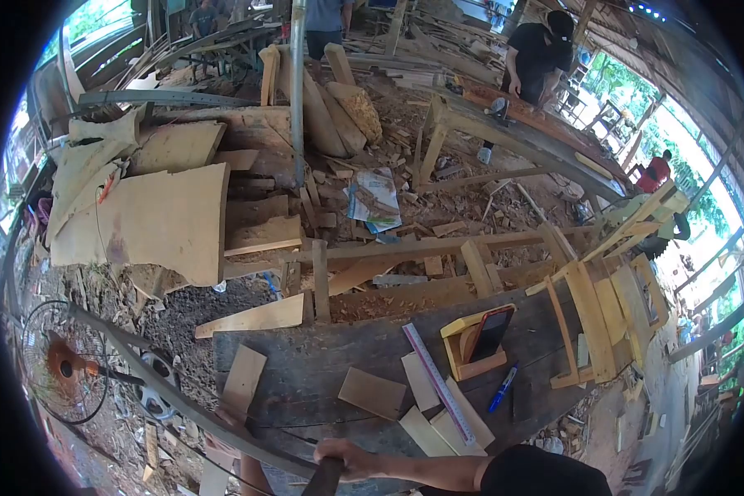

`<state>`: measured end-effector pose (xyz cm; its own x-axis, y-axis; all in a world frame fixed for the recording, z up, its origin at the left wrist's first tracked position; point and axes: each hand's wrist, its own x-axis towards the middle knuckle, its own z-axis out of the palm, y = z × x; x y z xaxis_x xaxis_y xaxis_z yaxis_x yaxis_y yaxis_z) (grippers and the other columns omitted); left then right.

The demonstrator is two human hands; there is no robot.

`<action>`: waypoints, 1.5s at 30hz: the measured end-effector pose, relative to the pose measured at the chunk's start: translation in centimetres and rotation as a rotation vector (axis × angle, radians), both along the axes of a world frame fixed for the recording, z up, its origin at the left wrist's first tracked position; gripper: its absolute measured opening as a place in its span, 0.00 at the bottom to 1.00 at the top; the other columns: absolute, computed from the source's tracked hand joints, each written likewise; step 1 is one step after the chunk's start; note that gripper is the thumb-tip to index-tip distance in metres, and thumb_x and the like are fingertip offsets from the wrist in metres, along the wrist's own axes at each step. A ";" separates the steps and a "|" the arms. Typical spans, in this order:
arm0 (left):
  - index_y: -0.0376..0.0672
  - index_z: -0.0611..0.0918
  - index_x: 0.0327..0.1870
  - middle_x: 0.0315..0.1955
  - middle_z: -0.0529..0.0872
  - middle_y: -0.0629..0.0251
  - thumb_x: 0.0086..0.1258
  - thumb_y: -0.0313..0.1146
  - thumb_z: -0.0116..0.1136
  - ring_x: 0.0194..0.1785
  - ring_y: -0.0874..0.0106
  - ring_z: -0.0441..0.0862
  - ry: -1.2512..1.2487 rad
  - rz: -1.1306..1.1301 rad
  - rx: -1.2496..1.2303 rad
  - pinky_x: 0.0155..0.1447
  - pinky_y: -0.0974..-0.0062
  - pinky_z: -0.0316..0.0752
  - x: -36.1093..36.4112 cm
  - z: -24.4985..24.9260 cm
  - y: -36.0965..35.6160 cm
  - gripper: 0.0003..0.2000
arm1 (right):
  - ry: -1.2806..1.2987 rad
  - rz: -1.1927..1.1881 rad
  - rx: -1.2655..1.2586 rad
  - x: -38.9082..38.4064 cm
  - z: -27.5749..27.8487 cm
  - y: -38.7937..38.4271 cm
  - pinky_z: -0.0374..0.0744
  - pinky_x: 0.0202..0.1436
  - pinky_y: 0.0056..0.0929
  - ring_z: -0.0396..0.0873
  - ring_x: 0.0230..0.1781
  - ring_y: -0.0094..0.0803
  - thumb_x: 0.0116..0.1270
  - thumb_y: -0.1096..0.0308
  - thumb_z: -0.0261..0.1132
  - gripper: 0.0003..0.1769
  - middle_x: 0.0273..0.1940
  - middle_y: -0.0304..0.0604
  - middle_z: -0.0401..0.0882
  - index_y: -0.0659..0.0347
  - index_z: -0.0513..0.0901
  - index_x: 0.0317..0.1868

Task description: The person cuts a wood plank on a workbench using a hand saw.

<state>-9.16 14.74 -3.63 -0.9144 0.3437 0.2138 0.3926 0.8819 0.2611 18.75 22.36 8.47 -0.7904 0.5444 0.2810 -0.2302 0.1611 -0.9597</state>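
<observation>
At the bottom centre, my right hand is closed around the dark end piece of what looks like a wooden frame saw. Its long curved beam slants up to the left, with a thin line, blade or cord, beside it. Behind the beam, my left hand is mostly covered, at a pale narrow board on the dark workbench; its fingers are too hidden to read. Right of the hands lie several small flat wood pieces, a ruler and a blue pen.
A phone leans in a wooden stand on the bench. Wooden frames stand at the right. A fan is at the left, near large slabs. Beyond a metal post, a person works at another bench.
</observation>
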 end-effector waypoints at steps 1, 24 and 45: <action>0.51 0.80 0.62 0.61 0.80 0.59 0.70 0.45 0.51 0.69 0.60 0.71 0.002 -0.004 0.004 0.75 0.56 0.53 -0.1 -0.2 0.2 0.21 | 0.010 0.012 -0.006 -0.2 0.0 -0.3 0.74 0.44 0.37 0.77 0.38 0.43 0.57 0.71 0.73 0.17 0.38 0.44 0.78 0.61 0.76 0.42; 0.52 0.81 0.61 0.60 0.81 0.59 0.70 0.45 0.52 0.68 0.60 0.72 0.088 -0.056 0.041 0.75 0.56 0.54 -1.8 -5.2 -1.7 0.21 | 0.017 -0.115 0.075 -3.4 -1.6 0.7 0.76 0.45 0.37 0.81 0.41 0.39 0.50 0.66 0.79 0.20 0.39 0.45 0.80 0.59 0.79 0.40; 0.49 0.85 0.39 0.39 0.85 0.59 0.74 0.44 0.52 0.53 0.59 0.78 -0.091 0.145 0.188 0.64 0.57 0.61 0.8 7.9 2.0 0.12 | -0.121 0.071 -0.151 1.4 0.8 0.5 0.68 0.34 0.23 0.69 0.30 0.22 0.77 0.69 0.57 0.08 0.31 0.38 0.74 0.60 0.73 0.36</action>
<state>-8.40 16.72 4.28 -0.9696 0.1700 0.1758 0.2331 0.8597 0.4544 20.12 22.88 9.27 -0.8513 0.5148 0.1010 -0.1176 0.0005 -0.9931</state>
